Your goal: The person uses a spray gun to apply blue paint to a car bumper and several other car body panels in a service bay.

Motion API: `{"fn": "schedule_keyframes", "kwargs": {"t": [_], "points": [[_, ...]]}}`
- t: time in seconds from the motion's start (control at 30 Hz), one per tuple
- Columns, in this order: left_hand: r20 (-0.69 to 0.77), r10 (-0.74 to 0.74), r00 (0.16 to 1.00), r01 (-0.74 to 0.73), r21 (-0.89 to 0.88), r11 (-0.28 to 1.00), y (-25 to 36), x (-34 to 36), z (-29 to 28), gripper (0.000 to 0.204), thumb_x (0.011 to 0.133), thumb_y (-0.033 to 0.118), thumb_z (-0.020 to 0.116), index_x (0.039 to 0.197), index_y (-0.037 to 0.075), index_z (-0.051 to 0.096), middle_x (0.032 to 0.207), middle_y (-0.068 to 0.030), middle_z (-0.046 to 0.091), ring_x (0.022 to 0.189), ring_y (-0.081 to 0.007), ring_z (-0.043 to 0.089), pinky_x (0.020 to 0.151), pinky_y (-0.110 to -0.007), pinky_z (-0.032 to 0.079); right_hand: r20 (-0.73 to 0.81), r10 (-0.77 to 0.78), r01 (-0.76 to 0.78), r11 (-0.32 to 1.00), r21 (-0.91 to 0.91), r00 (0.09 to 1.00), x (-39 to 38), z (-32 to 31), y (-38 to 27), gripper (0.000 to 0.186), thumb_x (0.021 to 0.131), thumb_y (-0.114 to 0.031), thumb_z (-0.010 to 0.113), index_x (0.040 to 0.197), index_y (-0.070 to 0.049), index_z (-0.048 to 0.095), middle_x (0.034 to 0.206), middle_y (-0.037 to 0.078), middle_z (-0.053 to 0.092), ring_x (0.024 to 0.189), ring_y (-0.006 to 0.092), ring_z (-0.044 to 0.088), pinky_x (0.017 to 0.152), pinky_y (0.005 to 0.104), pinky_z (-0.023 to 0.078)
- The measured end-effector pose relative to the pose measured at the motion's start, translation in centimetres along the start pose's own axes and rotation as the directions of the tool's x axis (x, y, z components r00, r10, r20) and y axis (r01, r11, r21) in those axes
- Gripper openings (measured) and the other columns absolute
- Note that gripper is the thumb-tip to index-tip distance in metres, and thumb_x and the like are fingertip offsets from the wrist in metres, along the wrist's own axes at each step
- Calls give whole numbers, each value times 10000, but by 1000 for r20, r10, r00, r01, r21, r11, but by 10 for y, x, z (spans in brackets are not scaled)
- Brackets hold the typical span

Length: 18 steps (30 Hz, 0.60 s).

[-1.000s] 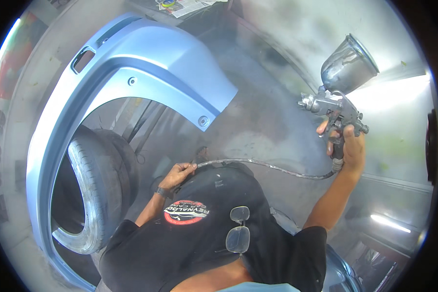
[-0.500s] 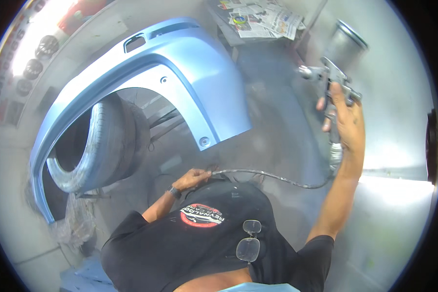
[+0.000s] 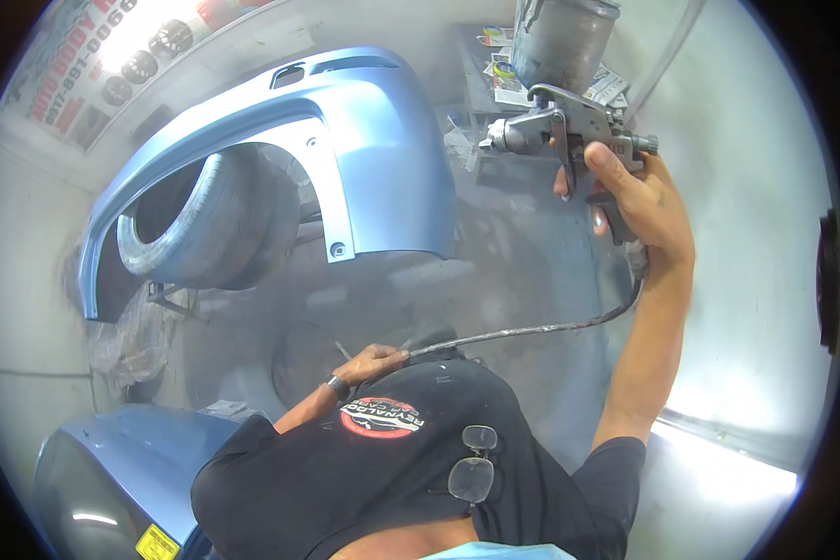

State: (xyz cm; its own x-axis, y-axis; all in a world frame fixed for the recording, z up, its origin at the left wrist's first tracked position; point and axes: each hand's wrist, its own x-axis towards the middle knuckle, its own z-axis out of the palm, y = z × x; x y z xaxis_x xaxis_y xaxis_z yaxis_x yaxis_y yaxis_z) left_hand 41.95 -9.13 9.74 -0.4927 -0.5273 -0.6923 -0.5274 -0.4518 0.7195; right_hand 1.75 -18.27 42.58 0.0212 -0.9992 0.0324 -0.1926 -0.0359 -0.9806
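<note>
My right hand (image 3: 630, 187) is wrapped round the grip of a metal spray gun (image 3: 574, 126), raised at the right. A grey paint cup (image 3: 562, 42) stands on top of the gun, and its nozzle points left. From the grip's lower end an air hose (image 3: 523, 331) sags across to my left hand (image 3: 375, 362), closed on it near my waist. A light blue fender (image 3: 392, 140) with a wide wheel arch is held up at the left, well apart from the nozzle. What carries it is mostly hidden.
Behind the arch lies a tyre (image 3: 182, 247) dusted with paint. A table (image 3: 481, 93) with newspapers stands at the back. Crumpled plastic sheeting (image 3: 131, 350) lies at the left. Another blue car panel (image 3: 149, 439) is close by at the lower left. A pale wall (image 3: 756, 233) rises at the right.
The spray gun has come closer and swung leftward in view, its cup now upright. My view has turned, bringing the second blue panel in at the lower left. My left hand keeps the hose.
</note>
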Motion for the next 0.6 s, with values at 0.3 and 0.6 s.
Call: {"fn": "schedule_keyframes", "kwargs": {"t": [0.3,0.6], "points": [[-84,-20,996,11,-103,995,20,54,48,547,949,608,586,800,89,677,639,51,515,597,-74,429,560,-269,356,-302,-130,81,982,-171,944,110,-58,73,385,911,-415,733,960,-35,708,712,31,661,482,85,526,399,244,415],[-147,-82,986,84,11,996,56,120,72,652,929,656,540,974,38,741,873,-114,689,831,-221,610,761,-378,473,185,34,-5,988,-153,982,54,-95,121,488,807,-476,818,883,-7,706,710,25,670,549,85,563,508,256,444]]}}
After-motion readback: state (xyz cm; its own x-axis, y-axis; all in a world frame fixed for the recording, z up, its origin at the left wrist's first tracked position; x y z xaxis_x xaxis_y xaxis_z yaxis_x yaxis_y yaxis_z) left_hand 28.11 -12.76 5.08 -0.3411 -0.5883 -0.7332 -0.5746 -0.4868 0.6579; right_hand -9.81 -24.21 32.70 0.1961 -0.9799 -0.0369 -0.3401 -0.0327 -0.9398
